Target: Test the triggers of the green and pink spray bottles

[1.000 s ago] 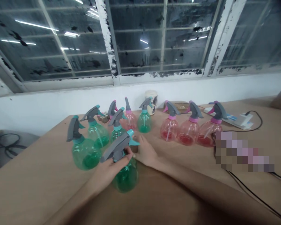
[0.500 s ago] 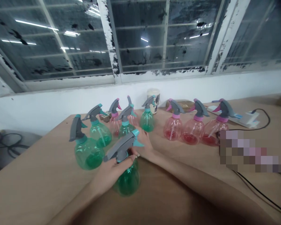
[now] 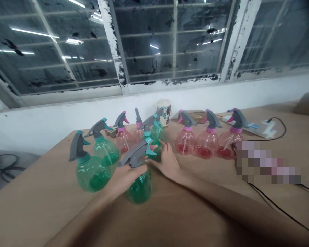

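Note:
My left hand (image 3: 125, 176) is wrapped round the neck of the nearest green spray bottle (image 3: 140, 190), which has a grey head and teal trigger; part of its fingers is hidden behind the bottle. Just beyond it, my right hand (image 3: 169, 161) has its thumb and fingers apart, beside a middle green spray bottle (image 3: 148, 129). Whether it touches that bottle I cannot tell. Close behind stands a farther green spray bottle (image 3: 158, 130). Two more, a front left green bottle (image 3: 92, 176) and a rear left green bottle (image 3: 105, 149), stand upright to the left.
Several pink spray bottles stand upright, among them a right-hand one (image 3: 206, 145) and a left one (image 3: 123, 139). A patterned paper cup (image 3: 164, 111) is by the wall. A white power strip (image 3: 260, 128) and black cable (image 3: 273, 209) lie right, near a pixelated patch.
The middle green bottle has shifted right, closer to the farther green one. My right hand's fingers have spread. My left hand stays on the nearest bottle. The view has shifted slightly.

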A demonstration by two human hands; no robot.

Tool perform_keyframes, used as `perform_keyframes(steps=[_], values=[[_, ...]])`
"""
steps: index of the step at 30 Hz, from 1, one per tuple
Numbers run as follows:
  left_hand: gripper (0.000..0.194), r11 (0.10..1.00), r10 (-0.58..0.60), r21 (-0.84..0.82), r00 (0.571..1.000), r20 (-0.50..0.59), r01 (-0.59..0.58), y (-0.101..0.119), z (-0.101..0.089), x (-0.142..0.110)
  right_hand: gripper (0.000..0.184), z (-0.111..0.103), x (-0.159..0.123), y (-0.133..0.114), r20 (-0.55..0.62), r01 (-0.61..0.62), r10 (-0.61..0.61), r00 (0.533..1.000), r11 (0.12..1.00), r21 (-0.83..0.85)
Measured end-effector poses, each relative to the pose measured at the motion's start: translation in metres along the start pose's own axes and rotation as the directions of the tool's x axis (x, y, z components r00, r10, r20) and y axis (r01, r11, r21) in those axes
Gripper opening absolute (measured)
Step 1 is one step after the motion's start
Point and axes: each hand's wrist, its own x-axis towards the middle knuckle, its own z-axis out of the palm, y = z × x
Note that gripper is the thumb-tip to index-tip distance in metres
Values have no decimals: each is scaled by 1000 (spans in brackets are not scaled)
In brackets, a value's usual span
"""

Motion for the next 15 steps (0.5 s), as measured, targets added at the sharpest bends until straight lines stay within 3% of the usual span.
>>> perform_keyframes(steps=[3, 7, 11, 15], values=[[21, 999, -41, -22, 996, 83, 43, -2, -2, 6, 70, -16, -16, 7, 121, 10, 0, 993, 996, -83], [21, 999, -31, -41, 998, 50, 33, -4, 4, 16, 43, -37, -29, 15, 296, 141, -108, 949, 986, -93], [20, 1000, -13, -16, 1000, -6, 13, -7, 16, 31, 41, -46, -31, 18, 330, 192, -157, 931, 979, -76], [13, 996, 77, -35, 997, -13, -77, -9, 21, 38, 42, -45, -30, 18, 348, 202, -162, 923, 976, -80]])
